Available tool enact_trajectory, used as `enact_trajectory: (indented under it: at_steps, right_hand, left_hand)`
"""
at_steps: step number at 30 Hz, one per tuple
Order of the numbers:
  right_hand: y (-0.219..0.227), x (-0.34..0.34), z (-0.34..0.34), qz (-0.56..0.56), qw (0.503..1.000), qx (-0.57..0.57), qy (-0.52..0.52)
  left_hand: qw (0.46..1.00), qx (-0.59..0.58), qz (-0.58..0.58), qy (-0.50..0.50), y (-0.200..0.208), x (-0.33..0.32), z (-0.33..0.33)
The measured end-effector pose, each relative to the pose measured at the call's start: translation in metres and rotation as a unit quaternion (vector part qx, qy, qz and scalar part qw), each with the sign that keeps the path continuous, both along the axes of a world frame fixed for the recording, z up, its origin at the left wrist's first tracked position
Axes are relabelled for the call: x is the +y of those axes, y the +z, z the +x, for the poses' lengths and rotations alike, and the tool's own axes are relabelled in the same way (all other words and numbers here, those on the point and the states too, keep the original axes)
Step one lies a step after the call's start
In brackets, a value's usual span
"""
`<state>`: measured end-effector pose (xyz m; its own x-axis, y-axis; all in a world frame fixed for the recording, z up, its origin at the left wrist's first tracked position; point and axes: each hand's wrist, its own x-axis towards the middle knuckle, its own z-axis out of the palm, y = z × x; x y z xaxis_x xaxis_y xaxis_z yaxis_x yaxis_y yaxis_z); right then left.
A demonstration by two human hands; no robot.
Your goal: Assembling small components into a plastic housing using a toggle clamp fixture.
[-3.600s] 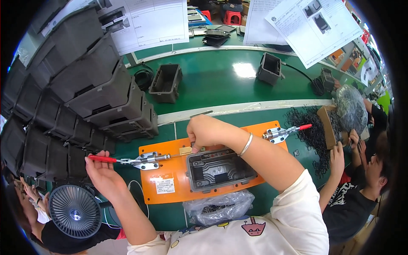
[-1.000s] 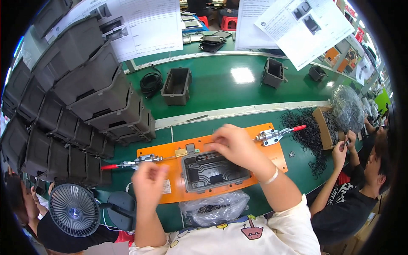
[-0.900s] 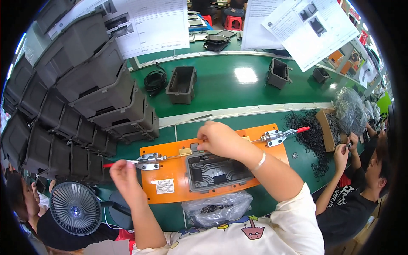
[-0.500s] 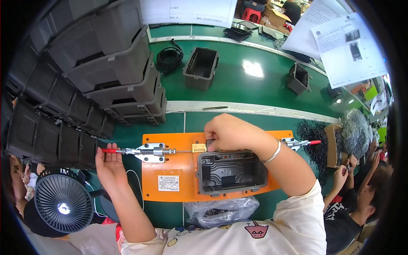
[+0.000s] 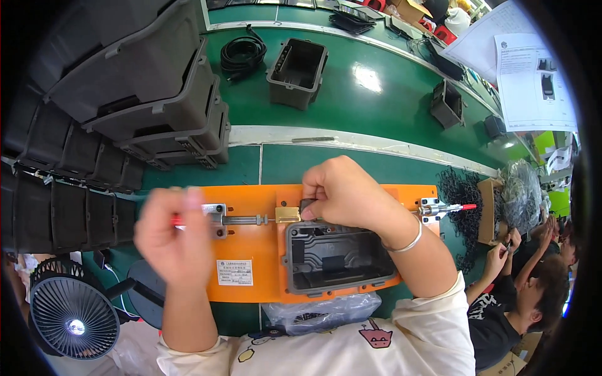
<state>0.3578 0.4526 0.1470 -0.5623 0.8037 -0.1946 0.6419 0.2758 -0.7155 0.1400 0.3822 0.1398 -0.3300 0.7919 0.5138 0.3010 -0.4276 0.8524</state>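
My left hand [image 5: 172, 235], smeared by motion, is closed round the red handle [image 5: 177, 220] of the left toggle clamp [image 5: 217, 220]. The clamp's metal rod [image 5: 244, 220] points at a brass block [image 5: 288, 215] on the orange fixture plate [image 5: 241, 197]. Just right of that block, my right hand [image 5: 345, 194] pinches a small dark piece [image 5: 306, 205], mostly hidden by the fingers. Below my right wrist, a dark grey open housing [image 5: 338, 260] sits on the plate. A second toggle clamp [image 5: 439, 208] with a red handle stands at the plate's right end.
Grey housings [image 5: 144, 81] are stacked at the left, above a black fan [image 5: 75, 316]. A black cable coil [image 5: 243, 55] and more housings [image 5: 298, 72] stand on the far bench. Dark loose parts [image 5: 461, 200] and a cardboard box [image 5: 489, 210] lie right, near other people.
My left hand has gone from open under the red handle to closed round it, moving right and up. The left clamp's rod has shifted toward the brass block. My right hand keeps its pinch.
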Motion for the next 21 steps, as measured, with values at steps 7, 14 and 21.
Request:
enact_trajectory:
  at_steps: [7,14,21]
  right_hand:
    - [0.000,0.000,-0.003,0.015,1.000,0.010,-0.001]
    - [0.002,-0.002,-0.007,-0.007,0.999,-0.001,-0.031]
    - [0.002,-0.009,0.014,-0.051,0.997,0.052,-0.026]
  left_hand:
    - [0.978,0.205,-0.038,-0.023,-0.009,0.004,0.017]
    - [0.948,0.316,-0.025,-0.015,-0.014,0.004,0.019]
    - [0.973,-0.110,0.030,0.201,0.007,-0.001,-0.049]
